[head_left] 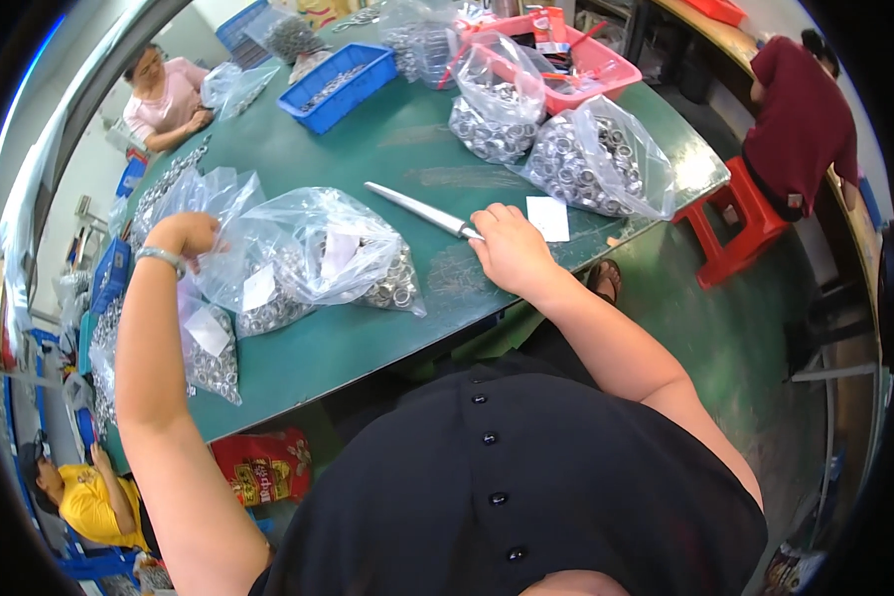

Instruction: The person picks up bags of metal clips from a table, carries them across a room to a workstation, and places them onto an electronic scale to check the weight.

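Observation:
My left hand [191, 236], with a bangle at the wrist, has its fingers curled on the edge of a clear plastic bag [313, 214]. Through the plastic I see metal rings and white paper slips. A second bag of rings [212, 363] rests by the table's near edge, below that hand. My right hand [512, 248] is closed round the thick end of a tapered metal ring mandrel [417, 209], whose thin tip points away to the left on the green table [368, 353]. A white paper slip [548, 219] lies just right of this hand.
Two bags of rings [497, 119] [591, 164] stand at the right, before a pink basket [606, 70]. A blue tray [338, 87] sits farther back. Loose rings line the left edge. Three people sit around; one is on a red stool [735, 228]. A red sack [263, 467] is below.

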The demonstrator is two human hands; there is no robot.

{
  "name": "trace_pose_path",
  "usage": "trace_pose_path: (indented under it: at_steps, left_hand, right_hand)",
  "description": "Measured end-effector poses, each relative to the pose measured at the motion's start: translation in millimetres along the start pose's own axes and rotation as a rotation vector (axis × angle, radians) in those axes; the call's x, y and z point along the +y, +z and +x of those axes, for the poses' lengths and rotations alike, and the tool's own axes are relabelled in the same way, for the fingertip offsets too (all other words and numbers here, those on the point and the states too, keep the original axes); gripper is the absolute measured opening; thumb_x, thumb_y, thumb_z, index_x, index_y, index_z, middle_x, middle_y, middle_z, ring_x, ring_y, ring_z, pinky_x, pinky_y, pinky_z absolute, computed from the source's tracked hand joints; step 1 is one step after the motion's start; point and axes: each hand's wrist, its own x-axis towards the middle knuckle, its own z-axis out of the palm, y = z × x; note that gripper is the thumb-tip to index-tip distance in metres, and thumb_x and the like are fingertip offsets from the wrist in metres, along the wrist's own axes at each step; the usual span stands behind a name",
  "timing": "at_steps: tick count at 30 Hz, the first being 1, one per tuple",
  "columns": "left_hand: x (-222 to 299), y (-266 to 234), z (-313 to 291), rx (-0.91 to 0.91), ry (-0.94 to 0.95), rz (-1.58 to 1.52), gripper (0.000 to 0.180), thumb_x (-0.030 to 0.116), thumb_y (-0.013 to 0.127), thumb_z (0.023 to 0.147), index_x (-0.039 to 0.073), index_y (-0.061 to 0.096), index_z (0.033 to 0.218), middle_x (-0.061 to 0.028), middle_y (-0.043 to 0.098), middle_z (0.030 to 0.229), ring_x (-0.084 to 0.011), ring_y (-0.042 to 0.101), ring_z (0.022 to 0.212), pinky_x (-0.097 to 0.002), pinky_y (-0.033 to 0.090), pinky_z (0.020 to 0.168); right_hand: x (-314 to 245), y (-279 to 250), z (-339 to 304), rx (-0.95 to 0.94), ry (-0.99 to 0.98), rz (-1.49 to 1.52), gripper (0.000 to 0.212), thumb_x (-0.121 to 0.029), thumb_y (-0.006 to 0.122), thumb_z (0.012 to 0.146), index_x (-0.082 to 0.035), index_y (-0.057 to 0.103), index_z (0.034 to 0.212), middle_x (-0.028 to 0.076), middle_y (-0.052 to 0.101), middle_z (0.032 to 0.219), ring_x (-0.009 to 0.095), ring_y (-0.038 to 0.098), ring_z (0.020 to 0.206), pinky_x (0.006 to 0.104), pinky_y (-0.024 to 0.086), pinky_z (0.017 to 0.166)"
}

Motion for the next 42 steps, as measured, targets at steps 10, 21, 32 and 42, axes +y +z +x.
trace_pose_path:
  at_steps: [10,21,32,42]
  left_hand:
    - [14.2,-3.4,-28.0,0.75,0.02,0.139,0.044,0.032,0.054,0.074,0.006,0.048,0.109,-0.0165,0.054,0.1,-0.0289,0.055,0.084,-0.0373,0.043,0.072]
    - [117.0,39.4,-79.9,0.973,0.708,0.059,0.023,0.017,0.056,0.073,0.002,0.056,0.091,-0.0148,0.057,0.088,-0.0304,0.053,0.082,-0.036,0.042,0.071]
    - [216.4,9.5,-23.7,0.716,0.873,-0.022,0.033,0.022,0.058,0.072,0.001,0.055,0.097,-0.0142,0.058,0.08,-0.0243,0.057,0.072,-0.0323,0.045,0.065]
    - [326.3,-4.4,47.0,0.09,0.456,-0.929,0.041,0.031,0.059,0.074,-0.005,0.052,0.092,-0.0106,0.055,0.073,-0.0184,0.054,0.058,-0.0284,0.045,0.05]
  right_hand:
    - [61.3,-50.2,-27.3,-0.096,-0.059,-0.256,0.019,-0.016,0.061,0.067,-0.002,0.054,0.078,0.009,0.05,0.08,0.027,0.047,0.082,0.0342,0.041,0.072]
    - [59.7,-64.2,-18.8,0.013,-0.348,-0.279,0.005,-0.009,0.054,0.064,-0.006,0.053,0.068,0.006,0.049,0.07,0.021,0.051,0.063,0.0292,0.043,0.054]
    - [88.3,-145.4,-12.6,0.614,-0.244,-0.427,0.017,-0.001,0.055,0.063,-0.002,0.053,0.08,0.007,0.051,0.076,0.023,0.053,0.06,0.0288,0.043,0.051]
    - [110.6,-141.4,-14.8,0.261,-0.057,-0.299,0.016,-0.012,0.057,0.069,-0.005,0.056,0.084,0.006,0.052,0.083,0.022,0.053,0.074,0.0311,0.044,0.063]
